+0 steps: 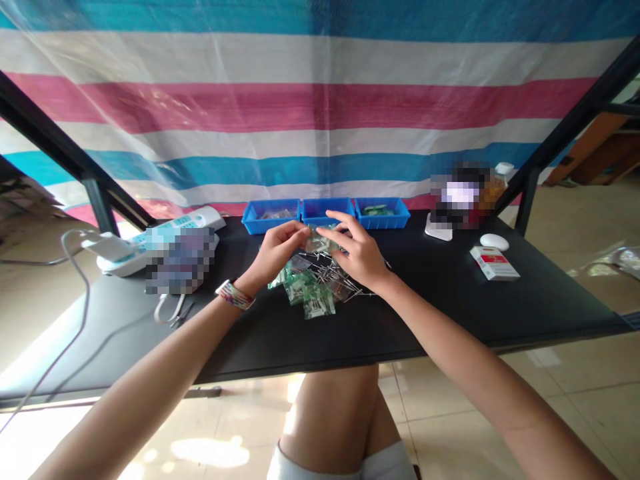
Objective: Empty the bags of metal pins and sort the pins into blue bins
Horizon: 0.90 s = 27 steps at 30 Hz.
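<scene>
My left hand (278, 253) is closed, with thumb and forefinger pinching the edge of a small clear green-tinted plastic bag (321, 243). My right hand (361, 252) reaches over the bag's other side with fingers spread, one fingertip overlapping it; whether it touches cannot be made out. Below both hands lies a heap of similar green bags (319, 301) with small pale pieces inside. Among them, partly under my right hand, are many loose thin metal pins or screws (333, 273). What exactly the bag in my hand contains is too small to tell.
Three blue bins stand behind my hands: the left bin (273, 227) holds clear packets, the middle bin (327, 202) is partly hidden, the right bin (400, 217) holds green bags. A power strip (200, 219) lies left; a small box (495, 264) and white mouse-like object (495, 242) lie right.
</scene>
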### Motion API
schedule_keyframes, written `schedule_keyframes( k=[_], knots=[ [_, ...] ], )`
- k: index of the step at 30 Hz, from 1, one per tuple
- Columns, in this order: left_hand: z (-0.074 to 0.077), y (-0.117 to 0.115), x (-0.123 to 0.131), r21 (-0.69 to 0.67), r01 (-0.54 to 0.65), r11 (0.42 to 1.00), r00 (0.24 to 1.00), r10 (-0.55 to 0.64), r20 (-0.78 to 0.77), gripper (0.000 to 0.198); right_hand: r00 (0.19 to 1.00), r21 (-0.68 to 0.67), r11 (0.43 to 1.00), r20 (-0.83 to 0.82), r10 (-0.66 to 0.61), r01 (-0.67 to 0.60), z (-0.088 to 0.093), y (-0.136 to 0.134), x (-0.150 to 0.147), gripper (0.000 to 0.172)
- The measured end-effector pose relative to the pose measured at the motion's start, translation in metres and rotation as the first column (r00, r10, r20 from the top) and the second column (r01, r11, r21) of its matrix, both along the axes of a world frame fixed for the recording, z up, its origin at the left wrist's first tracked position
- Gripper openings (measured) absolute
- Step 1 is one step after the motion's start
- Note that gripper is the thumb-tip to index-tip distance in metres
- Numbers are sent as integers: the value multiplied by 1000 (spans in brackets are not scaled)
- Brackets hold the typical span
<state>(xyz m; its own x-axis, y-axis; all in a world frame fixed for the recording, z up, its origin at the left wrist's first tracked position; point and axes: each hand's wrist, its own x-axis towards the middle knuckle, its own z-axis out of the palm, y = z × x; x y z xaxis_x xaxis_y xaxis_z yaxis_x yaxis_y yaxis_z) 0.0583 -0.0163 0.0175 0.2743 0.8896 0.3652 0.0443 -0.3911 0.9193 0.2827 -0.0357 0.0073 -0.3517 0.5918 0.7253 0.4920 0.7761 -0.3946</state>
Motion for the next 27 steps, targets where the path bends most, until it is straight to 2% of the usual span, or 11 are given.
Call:
schedule_keyframes(
  k=[2,4,6,8,10,14,17,19,21,25,27],
  knots=[
    [-2,-1,0,86,-29,996,999,31,-17,31,992,-72,997,-122,14,-23,-3,3,-2,24],
    [-1,-3,-1,257,-84,963,991,108,-79,29,963,-230,969,-269,22,-86,-6,7,-6,24],
    [1,-4,-1,429,-81,900,969,172,-178,40,908,-425,878,-419,25,-221,-8,8,-10,31],
    [3,-5,-2,506,-19,862,948,177,-265,44,823,-549,743,-568,4,-382,-7,8,-13,35],
    [4,-5,-3,499,28,866,947,138,-291,49,733,-582,640,-679,-43,-501,-4,6,-14,46],
    [5,-7,-4,515,84,853,930,118,-348,55,629,-579,566,-766,-131,-587,4,2,-13,70],
    [6,-9,-4,589,121,799,881,187,-435,42,627,-596,522,-766,-143,-610,6,2,-11,76],
    [7,-9,-4,600,132,789,874,193,-446,31,674,-627,501,-731,-112,-597,6,2,-9,73],
    [6,-9,-4,565,113,817,886,175,-429,23,747,-652,539,-662,-63,-533,6,1,-7,60],
    [4,-7,-4,424,-24,905,902,202,-381,29,880,-534,801,-475,-20,-270,8,-2,-3,37],
    [3,-7,-4,364,-34,931,908,182,-378,33,896,-470,860,-444,-33,-201,7,-3,-4,30]
  ],
)
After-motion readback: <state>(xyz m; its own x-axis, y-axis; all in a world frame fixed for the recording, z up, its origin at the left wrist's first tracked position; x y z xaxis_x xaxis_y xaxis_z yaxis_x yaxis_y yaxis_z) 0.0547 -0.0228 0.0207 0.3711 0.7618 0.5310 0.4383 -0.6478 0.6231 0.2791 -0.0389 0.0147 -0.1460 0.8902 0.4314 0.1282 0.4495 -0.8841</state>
